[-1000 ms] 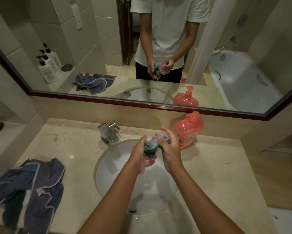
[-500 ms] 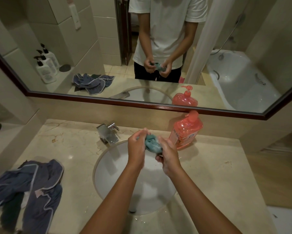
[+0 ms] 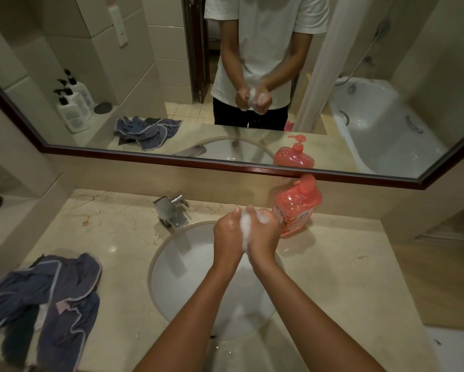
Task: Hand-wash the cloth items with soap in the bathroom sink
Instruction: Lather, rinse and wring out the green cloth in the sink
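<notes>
Over the sink (image 3: 155,267), the left hand (image 3: 227,232) and right hand (image 3: 263,234) both close around a small cloth hidden under white foam (image 3: 245,226), which I think is soft, light and slippery, best squeezed whole in the palms.

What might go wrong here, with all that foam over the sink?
The foam hides the cloth between the left hand and right hand; slippery, it might drop into the sink. Suds might drip onto the counter. The soap bottle stands beside the right hand and might get knocked.
</notes>
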`<state>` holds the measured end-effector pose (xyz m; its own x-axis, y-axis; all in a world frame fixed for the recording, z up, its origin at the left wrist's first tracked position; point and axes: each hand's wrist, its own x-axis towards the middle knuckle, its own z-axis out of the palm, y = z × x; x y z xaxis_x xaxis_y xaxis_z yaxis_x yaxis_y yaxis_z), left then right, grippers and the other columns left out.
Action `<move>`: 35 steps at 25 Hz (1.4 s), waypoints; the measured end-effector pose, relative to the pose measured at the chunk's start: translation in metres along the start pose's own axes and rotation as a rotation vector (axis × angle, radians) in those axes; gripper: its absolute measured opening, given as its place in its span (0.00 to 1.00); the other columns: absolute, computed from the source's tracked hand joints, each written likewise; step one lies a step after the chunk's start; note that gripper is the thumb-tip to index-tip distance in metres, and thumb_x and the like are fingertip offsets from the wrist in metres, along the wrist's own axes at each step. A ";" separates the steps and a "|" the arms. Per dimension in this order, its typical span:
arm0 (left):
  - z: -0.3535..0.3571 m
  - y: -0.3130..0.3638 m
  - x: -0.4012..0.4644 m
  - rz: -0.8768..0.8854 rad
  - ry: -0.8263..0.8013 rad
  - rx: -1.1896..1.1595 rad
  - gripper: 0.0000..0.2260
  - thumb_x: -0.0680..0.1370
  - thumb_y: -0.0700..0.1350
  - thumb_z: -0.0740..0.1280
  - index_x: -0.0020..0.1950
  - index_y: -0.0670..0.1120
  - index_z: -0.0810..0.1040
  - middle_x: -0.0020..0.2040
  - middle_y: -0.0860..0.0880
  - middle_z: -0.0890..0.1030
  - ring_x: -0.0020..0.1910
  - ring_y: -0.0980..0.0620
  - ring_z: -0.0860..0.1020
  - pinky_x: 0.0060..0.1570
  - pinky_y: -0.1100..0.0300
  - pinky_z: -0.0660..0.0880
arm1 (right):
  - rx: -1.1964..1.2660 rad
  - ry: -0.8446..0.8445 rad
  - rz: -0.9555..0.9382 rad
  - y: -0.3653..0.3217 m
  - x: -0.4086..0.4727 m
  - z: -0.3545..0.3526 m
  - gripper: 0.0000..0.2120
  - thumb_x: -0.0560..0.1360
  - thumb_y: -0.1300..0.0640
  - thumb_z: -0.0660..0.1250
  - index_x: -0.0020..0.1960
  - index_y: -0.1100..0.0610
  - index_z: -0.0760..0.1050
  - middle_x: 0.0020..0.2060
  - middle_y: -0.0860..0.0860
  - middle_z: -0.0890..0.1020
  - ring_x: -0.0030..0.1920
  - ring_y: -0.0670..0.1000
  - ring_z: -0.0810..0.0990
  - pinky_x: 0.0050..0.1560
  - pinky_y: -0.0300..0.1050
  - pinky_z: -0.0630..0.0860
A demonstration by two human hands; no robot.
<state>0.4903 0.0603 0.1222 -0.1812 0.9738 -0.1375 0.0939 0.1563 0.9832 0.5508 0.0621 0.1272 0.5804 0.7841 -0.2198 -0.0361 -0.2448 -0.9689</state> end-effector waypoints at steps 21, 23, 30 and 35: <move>0.002 -0.004 -0.013 -0.117 -0.062 -0.069 0.21 0.85 0.46 0.62 0.31 0.49 0.73 0.27 0.54 0.75 0.32 0.52 0.76 0.36 0.58 0.73 | 0.103 -0.030 0.150 0.010 0.016 0.000 0.20 0.79 0.55 0.69 0.30 0.54 0.69 0.25 0.49 0.74 0.33 0.53 0.76 0.39 0.50 0.73; -0.003 -0.003 -0.013 -0.032 -0.036 -0.055 0.20 0.85 0.47 0.62 0.32 0.48 0.71 0.27 0.54 0.75 0.29 0.55 0.75 0.30 0.61 0.72 | 0.079 -0.111 0.205 0.012 0.014 -0.003 0.18 0.81 0.50 0.65 0.34 0.55 0.72 0.28 0.50 0.76 0.35 0.54 0.78 0.41 0.51 0.75; -0.020 -0.022 0.009 0.025 0.050 0.100 0.10 0.85 0.47 0.60 0.47 0.48 0.78 0.44 0.49 0.82 0.44 0.49 0.81 0.39 0.61 0.77 | 0.155 -0.528 0.378 0.007 -0.002 -0.026 0.15 0.84 0.48 0.61 0.54 0.60 0.78 0.43 0.57 0.84 0.40 0.53 0.85 0.33 0.46 0.80; -0.021 -0.015 0.004 -0.445 -0.132 -0.030 0.20 0.86 0.56 0.54 0.56 0.45 0.80 0.50 0.41 0.84 0.33 0.47 0.80 0.28 0.60 0.74 | 0.229 -0.450 0.055 0.012 0.005 -0.029 0.08 0.80 0.66 0.64 0.54 0.58 0.81 0.52 0.58 0.81 0.56 0.58 0.81 0.55 0.48 0.82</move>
<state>0.4676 0.0581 0.1096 -0.0710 0.8260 -0.5592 0.0065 0.5610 0.8278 0.5773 0.0466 0.1176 0.1661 0.9540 -0.2496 -0.2631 -0.2011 -0.9436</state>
